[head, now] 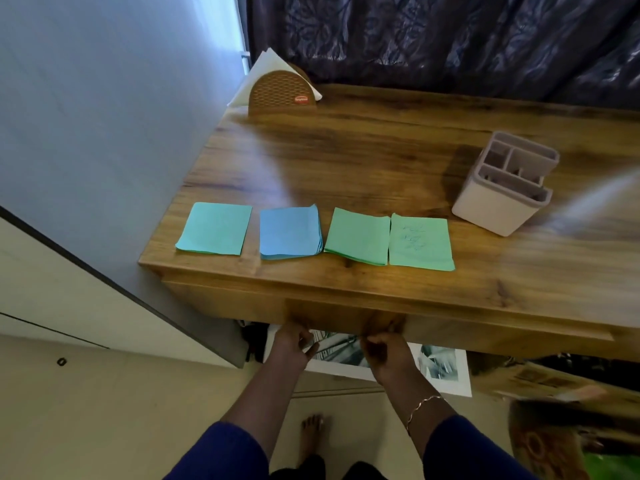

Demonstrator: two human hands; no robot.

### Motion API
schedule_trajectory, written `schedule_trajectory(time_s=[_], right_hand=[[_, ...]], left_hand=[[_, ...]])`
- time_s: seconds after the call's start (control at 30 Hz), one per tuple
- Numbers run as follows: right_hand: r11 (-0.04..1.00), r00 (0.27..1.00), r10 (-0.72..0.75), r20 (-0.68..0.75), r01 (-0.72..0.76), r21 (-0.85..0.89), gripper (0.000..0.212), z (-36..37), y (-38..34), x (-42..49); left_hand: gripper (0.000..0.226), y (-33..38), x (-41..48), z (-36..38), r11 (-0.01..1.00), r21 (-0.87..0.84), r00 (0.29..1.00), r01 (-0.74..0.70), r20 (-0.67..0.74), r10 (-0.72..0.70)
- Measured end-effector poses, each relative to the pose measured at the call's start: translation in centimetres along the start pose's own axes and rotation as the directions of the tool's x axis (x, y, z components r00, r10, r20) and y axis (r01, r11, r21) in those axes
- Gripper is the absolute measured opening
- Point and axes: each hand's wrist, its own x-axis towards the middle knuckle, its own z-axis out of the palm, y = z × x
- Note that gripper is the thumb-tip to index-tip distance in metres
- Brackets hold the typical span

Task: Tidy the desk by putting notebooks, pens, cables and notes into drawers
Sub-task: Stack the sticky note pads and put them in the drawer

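Note:
Several pads of notes lie in a row near the desk's front edge: a teal pad (214, 228), a blue pad (290, 233), a green pad (358, 235) and a green pad with scribbles (420, 243). Below them is the drawer front (343, 315), which looks closed. My left hand (294, 344) and my right hand (384, 348) both curl their fingers under its lower edge, gripping it from beneath.
A white desk organiser (502, 183) stands at the right of the wooden desk (346, 161). A brown napkin holder (282, 93) sits at the back left corner. A grey wall panel is on the left. Papers and boxes lie on the floor under the desk.

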Motion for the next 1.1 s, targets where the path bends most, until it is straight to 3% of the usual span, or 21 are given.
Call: schedule_trajectory(time_s=[0.07, 0.13, 0.2, 0.23, 0.27, 0.33, 0.4, 0.43, 0.5, 0.6, 0.67, 0.77, 0.9, 1.1], right_hand=[[0.996, 0.999, 0.018, -0.031, -0.021, -0.091, 0.027, -0.7, -0.1, -0.9], [0.937, 0.999, 0.046, -0.020, -0.050, -0.345, 0.024, -0.8, -0.4, -2.7], [0.779, 0.993, 0.068, 0.096, 0.008, -0.627, 0.020, -0.5, -1.2, -5.2], [0.668, 0.980, 0.068, 0.186, 0.093, -0.738, 0.017, -0.2, -1.7, -6.6], [0.542, 0.954, 0.053, 0.295, 0.221, -0.811, 0.014, 0.1, -2.5, -7.9], [0.304, 0.847, -0.010, 0.531, 0.508, -0.806, 0.016, 0.7, -4.0, -10.3], [0.093, 0.691, -0.140, 0.709, 0.722, -0.685, 0.023, 0.9, -5.4, -12.0], [-0.016, 0.607, -0.222, 0.763, 0.780, -0.626, 0.024, 1.0, -6.0, -12.4], [-0.146, 0.527, -0.299, 0.795, 0.799, -0.584, 0.018, 1.2, -7.1, -11.9], [-0.249, 0.635, -0.164, 0.755, 0.714, -0.654, 0.018, 1.0, -8.0, -10.7], [-0.288, 0.681, -0.115, 0.723, 0.674, -0.680, 0.027, 0.8, -8.2, -10.5], [-0.265, 0.700, -0.091, 0.708, 0.668, -0.695, 0.028, 0.5, -8.2, -10.7], [-0.233, 0.748, 0.048, 0.662, 0.653, -0.721, 0.015, 0.2, -8.2, -11.4], [-0.137, 0.783, 0.175, 0.597, 0.620, -0.773, 0.015, -1.5, -7.4, -12.3]], left_hand=[[0.024, -0.5, -0.8, -0.7, 0.997, 0.079, 1.000, -0.005, -0.018, 0.007], [0.018, -0.8, -3.2, -0.9, 0.956, 0.287, 0.998, -0.061, -0.002, 0.064], [0.015, -0.9, -5.9, -0.6, 0.790, 0.547, 0.961, -0.278, 0.156, 0.230], [0.017, -1.0, -6.9, -0.4, 0.659, 0.611, 0.898, -0.439, 0.276, 0.343], [0.020, -1.2, -7.9, -0.3, 0.501, 0.630, 0.800, -0.593, 0.391, 0.456], [0.019, -1.2, -9.3, -0.2, 0.137, 0.597, 0.523, -0.790, 0.542, 0.658], [0.018, -1.1, -9.2, -0.2, -0.249, 0.581, 0.211, -0.775, 0.608, 0.765], [0.021, -1.0, -9.1, -0.1, -0.369, 0.576, 0.129, -0.730, 0.646, 0.753], [0.029, -0.9, -8.7, -0.2, -0.442, 0.611, 0.160, -0.657, 0.685, 0.710], [0.047, -0.8, -9.2, 0.0, -0.450, 0.660, 0.296, -0.602, 0.708, 0.642], [0.042, -0.2, -9.4, 0.2, -0.458, 0.665, 0.329, -0.590, 0.715, 0.616], [0.030, 0.3, -10.3, 0.3, -0.481, 0.657, 0.320, -0.580, 0.727, 0.608], [0.026, 0.2, -11.4, -0.4, -0.454, 0.669, 0.393, -0.588, 0.727, 0.562], [0.017, -0.7, -13.0, -2.3, -0.383, 0.699, 0.526, -0.604, 0.711, 0.467]])
